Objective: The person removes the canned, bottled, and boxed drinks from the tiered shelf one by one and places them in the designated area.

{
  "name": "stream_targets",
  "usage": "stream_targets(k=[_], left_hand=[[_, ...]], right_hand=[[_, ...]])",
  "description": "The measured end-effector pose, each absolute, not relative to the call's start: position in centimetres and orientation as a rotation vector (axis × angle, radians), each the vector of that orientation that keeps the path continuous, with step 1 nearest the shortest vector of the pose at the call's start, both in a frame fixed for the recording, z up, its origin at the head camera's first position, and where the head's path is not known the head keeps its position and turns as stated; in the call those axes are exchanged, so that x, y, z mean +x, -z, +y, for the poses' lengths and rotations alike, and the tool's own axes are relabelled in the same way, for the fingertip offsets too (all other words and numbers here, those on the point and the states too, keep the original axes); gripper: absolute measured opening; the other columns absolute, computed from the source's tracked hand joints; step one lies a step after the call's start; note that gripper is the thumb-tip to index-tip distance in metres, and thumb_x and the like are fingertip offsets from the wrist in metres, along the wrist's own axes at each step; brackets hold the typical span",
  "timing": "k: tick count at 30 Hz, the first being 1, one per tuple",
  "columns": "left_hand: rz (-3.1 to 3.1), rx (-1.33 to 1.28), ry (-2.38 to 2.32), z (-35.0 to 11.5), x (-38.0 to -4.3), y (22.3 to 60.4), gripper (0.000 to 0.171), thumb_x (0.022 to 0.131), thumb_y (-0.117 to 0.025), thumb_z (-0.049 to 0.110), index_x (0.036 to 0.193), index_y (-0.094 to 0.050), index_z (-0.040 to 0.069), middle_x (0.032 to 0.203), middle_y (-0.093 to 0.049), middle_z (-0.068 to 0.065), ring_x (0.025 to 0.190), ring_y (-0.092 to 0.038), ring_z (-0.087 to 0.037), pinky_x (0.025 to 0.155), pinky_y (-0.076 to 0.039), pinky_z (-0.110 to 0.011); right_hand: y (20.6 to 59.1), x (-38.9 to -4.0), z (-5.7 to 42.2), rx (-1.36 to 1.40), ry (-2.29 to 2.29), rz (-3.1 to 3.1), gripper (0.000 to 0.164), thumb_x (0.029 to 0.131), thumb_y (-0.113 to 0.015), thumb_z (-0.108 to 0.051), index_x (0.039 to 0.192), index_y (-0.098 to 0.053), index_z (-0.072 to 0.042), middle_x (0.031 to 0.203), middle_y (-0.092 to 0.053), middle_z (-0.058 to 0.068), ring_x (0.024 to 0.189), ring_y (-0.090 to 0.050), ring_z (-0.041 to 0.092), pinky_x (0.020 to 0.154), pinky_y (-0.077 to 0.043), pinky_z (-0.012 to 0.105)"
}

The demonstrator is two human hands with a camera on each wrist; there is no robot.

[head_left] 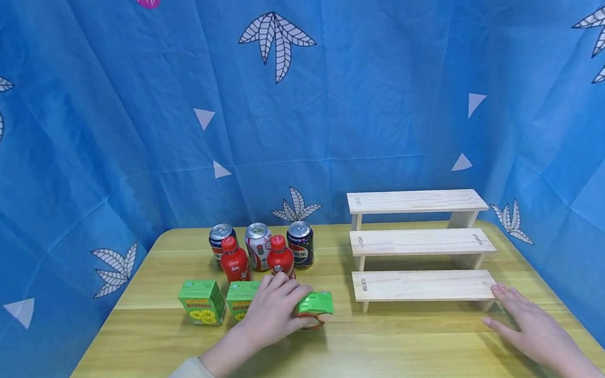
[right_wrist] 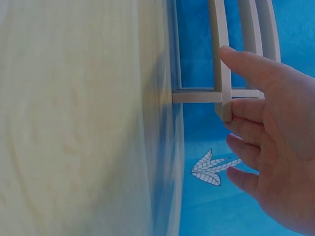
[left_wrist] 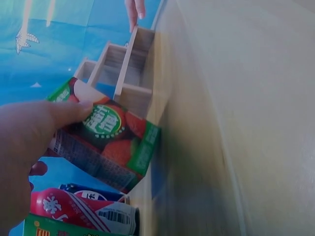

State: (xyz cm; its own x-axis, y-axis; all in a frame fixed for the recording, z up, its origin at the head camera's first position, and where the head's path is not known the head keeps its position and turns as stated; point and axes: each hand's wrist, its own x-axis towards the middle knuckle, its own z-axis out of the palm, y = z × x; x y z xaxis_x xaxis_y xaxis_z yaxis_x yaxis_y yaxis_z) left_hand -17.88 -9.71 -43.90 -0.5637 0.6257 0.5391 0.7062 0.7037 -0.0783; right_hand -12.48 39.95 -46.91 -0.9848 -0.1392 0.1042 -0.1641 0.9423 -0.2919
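My left hand [head_left: 275, 309] grips a small green drink carton [head_left: 316, 304] between thumb and fingers, at the right end of the front row of cartons. Red fruit is printed on the carton's side in the left wrist view, where it looks tilted. Whether its base touches the table cannot be told. At the right, my right hand [head_left: 534, 328] reaches the right end of the lowest board of a three-step wooden shelf [head_left: 420, 286]. Its fingers are extended and loosely spread around the board's corner, as the right wrist view shows.
Two green cartons [head_left: 201, 301] with yellow flowers stand left of my left hand. Behind them are two red bottles [head_left: 235, 263], then a back row of cans [head_left: 258, 245]. A blue patterned curtain [head_left: 380, 90] surrounds the wooden table [head_left: 377, 353].
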Motion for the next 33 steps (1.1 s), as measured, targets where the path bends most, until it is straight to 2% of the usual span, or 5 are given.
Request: stream_targets(k=[10, 19, 33], left_hand=[[-2.447, -0.965, 0.188, -10.4, -18.4, 44.0, 0.06, 0.073, -0.074, 0.061, 0.119, -0.065, 0.024, 0.102, -0.069, 0.01, 0.088, -0.042, -0.009, 0.081, -0.034, -0.03], [-2.446, -0.924, 0.159, -10.8, -18.7, 43.9, 0.058, 0.074, -0.073, 0.062, 0.118, -0.066, 0.025, 0.099, -0.071, 0.01, 0.087, -0.043, -0.012, 0.078, -0.032, -0.03], [-2.547, -0.867, 0.139, -11.3, -18.8, 43.6, 0.063, 0.074, -0.072, 0.065, 0.122, -0.066, 0.024, 0.104, -0.073, 0.006, 0.086, -0.041, -0.012, 0.076, -0.028, -0.029]], right_hand=[[46.9, -12.5, 40.0, 0.243, -0.475, -3.001, 0.08, 0.095, -0.057, -0.044, 0.148, -0.027, 0.009, 0.149, -0.03, 0.036, 0.137, -0.024, 0.057, 0.104, -0.022, 0.07], [47.1, -12.4, 40.0, 0.244, -0.475, -2.994, 0.08, 0.096, -0.056, -0.044, 0.148, -0.027, 0.009, 0.149, -0.029, 0.036, 0.137, -0.023, 0.057, 0.105, -0.02, 0.07], [47.1, -12.5, 40.0, 0.253, -0.474, -2.988, 0.08, 0.096, -0.057, -0.044, 0.148, -0.027, 0.009, 0.149, -0.029, 0.036, 0.136, -0.025, 0.058, 0.105, -0.019, 0.071]])
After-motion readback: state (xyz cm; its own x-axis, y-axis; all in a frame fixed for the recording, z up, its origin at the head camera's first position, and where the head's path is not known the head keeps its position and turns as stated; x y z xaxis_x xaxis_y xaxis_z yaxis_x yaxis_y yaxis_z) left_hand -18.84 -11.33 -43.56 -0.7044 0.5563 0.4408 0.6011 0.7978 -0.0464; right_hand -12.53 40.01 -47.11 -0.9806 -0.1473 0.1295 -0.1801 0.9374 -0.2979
